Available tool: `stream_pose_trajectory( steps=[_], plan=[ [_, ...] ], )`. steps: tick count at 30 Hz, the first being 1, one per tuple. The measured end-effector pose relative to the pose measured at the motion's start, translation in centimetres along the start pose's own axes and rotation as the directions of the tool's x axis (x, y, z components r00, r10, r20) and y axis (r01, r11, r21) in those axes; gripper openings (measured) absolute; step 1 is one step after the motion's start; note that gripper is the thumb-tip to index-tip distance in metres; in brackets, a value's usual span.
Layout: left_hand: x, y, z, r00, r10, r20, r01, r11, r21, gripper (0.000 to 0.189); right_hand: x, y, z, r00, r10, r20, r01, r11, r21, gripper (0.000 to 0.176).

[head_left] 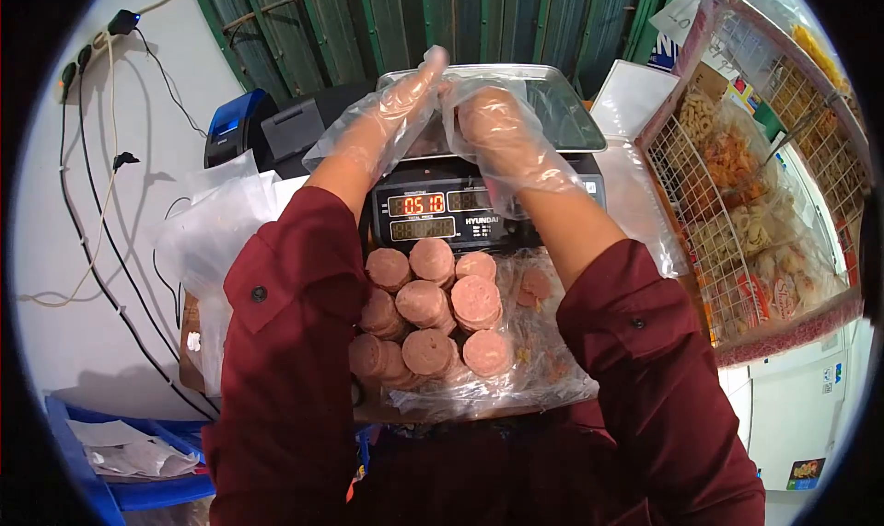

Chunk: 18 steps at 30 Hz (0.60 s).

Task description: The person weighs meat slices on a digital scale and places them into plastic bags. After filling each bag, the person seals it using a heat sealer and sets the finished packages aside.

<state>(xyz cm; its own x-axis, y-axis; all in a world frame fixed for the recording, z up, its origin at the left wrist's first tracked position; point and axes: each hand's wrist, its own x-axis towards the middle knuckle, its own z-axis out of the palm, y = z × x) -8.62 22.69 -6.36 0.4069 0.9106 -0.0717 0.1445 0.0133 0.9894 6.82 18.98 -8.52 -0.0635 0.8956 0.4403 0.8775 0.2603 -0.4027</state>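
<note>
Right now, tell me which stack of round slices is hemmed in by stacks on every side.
The center stack, midway across and midway down the group; the other stacks all sit along its outer edge.

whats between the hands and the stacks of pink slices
The scale's lit display panel lies between the left hand and right hand and the stacks of pink slices, as the head view shows.

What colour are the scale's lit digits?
The lit digits are orange-red, best seen in the head view.
</note>
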Motion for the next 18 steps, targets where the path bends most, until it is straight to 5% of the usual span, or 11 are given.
stream_pose_trajectory(
  steps=[1,2,5,7,8,10,13,16,18],
  plan=[
    [0.2,0.1,0.0,1.0,0.001,0.021,0.0,0.999,-0.041,0.097,0.3,0.9,0.7,0.982,-0.183,-0.045,0.177,0.978,-0.111,0.036],
    [0.7,0.0,-0.1,1.0,0.001,0.019,0.0,0.999,-0.043,0.097,0.1,0.7,0.3,0.982,-0.185,-0.043,0.18,0.977,-0.112,0.036],
    [1.4,-0.3,-0.1,0.994,0.075,0.076,-0.071,0.996,-0.053,0.098,-0.2,1.2,0.1,0.996,-0.092,-0.018,0.093,0.986,0.137,0.024],
    [1.1,-0.4,0.1,0.994,0.094,0.056,-0.091,0.994,-0.055,0.098,0.8,3.0,2.0,0.992,-0.113,-0.063,0.129,0.867,0.481,0.022],
    [1.6,-0.7,-0.1,0.994,0.094,0.058,-0.091,0.994,-0.052,0.098,0.5,2.5,1.2,0.992,-0.111,-0.065,0.129,0.867,0.482,0.022],
    [2.9,-1.7,-0.9,0.985,0.168,-0.028,-0.164,0.981,0.107,0.098,-0.3,0.8,-1.1,0.974,-0.225,-0.042,0.229,0.958,0.173,0.024],
    [1.6,-0.5,-0.4,0.982,0.158,0.104,-0.166,0.984,0.073,0.098,0.1,1.6,0.0,1.0,-0.015,0.024,0.006,0.937,0.351,0.026],
    [1.0,-0.6,-0.1,0.992,0.118,0.054,-0.124,0.986,0.113,0.099,-0.1,2.0,0.4,0.986,-0.164,-0.042,0.169,0.951,0.26,0.03],
    [1.1,-0.6,-0.4,0.996,0.074,0.043,-0.079,0.989,0.123,0.1,-1.2,0.7,-1.3,0.997,-0.072,0.029,0.056,0.925,0.375,0.031]
  ],
)
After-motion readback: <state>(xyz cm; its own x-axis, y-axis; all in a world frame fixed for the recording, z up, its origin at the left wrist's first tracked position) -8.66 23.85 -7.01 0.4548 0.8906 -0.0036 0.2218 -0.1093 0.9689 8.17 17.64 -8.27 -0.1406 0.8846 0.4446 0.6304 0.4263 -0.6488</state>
